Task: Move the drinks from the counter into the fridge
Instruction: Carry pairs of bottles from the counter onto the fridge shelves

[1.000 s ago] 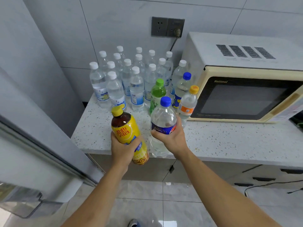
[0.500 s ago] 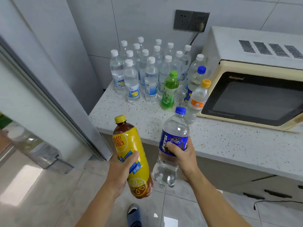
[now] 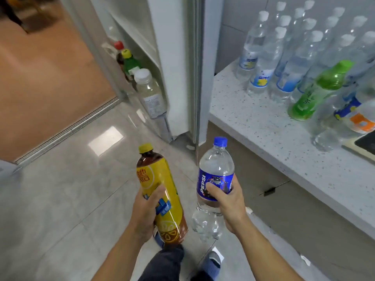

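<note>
The left hand (image 3: 145, 216) grips a tea bottle (image 3: 160, 197) (yellow label), and the right hand (image 3: 228, 201) grips a Pepsi bottle (image 3: 215, 179); both are over the floor (image 3: 60, 199). The fridge door (image 3: 162, 63) shelf holds 3 bottles (image 3: 150, 92). More drinks (image 3: 284, 53) stand on the counter (image 3: 263, 134).

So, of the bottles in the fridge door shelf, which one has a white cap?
The clear bottle at the shelf's near end; the green bottle behind it has a yellow cap, the dark bottle a red one.
</note>
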`<state>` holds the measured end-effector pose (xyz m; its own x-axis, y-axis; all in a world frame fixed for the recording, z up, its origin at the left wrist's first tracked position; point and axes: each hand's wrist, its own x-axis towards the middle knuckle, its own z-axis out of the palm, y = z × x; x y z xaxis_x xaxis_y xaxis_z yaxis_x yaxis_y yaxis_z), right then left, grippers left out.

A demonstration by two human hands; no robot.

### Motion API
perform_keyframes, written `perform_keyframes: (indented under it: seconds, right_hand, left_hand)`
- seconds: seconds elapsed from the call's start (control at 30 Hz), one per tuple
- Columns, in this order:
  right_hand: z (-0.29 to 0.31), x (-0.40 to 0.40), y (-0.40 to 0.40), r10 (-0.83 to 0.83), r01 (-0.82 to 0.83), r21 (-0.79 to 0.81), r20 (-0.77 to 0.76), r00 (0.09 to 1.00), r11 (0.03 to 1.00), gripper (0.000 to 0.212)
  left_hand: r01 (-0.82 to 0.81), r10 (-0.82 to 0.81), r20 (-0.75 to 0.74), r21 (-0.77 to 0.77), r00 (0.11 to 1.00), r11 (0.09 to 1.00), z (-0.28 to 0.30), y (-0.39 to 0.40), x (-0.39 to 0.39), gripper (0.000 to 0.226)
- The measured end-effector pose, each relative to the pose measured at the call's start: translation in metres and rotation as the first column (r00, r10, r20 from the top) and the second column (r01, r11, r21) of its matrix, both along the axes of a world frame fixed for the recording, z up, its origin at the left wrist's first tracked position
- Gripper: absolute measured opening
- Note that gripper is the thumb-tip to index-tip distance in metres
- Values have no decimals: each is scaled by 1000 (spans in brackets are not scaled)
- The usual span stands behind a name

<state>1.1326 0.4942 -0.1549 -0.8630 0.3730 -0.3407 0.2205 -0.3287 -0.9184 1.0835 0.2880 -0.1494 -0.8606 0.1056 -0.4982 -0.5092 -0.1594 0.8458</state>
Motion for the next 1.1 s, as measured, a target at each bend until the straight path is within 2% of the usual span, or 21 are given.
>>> perform_keyframes:
  seconds: [0.07,0.17,0.23,0.3,0.47,0.83,1.1]
  right_hand:
    - [2,-13,-28,102,-102,6,1,995,995,77]
    - [3,-36,-72,246,-245,10,-18,969,969,70]
    - [1,-54,-104,324,-323,19,-21,946,946,68]
    - [-2,-73,-137,383,-382,37,-18,924,923,69]
    - [-4,-125,-218,503,-500,89,-16,864,861,63]
    - [7,-241,-350,620,-615,104,-26,784,782,68]
    - [-10,-376,-406,616,-612,74,-43,787,787,69]
  left_hand:
    - [-68,68,6,9,998,998,1,-28,-1,52]
    - [-158,158,-6,-9,987,987,3,-73,-5,63]
    - [-220,219,-13,-27,976,975,0,-106,-9,55]
    - [-268,268,-16,-40,963,962,-3,-142,-15,51]
    - [-357,355,-40,-73,934,931,-5,-229,-40,63]
    - [-484,476,-95,-81,874,871,8,-349,-129,55]
    - [-500,491,-93,-142,866,855,6,-398,-258,58]
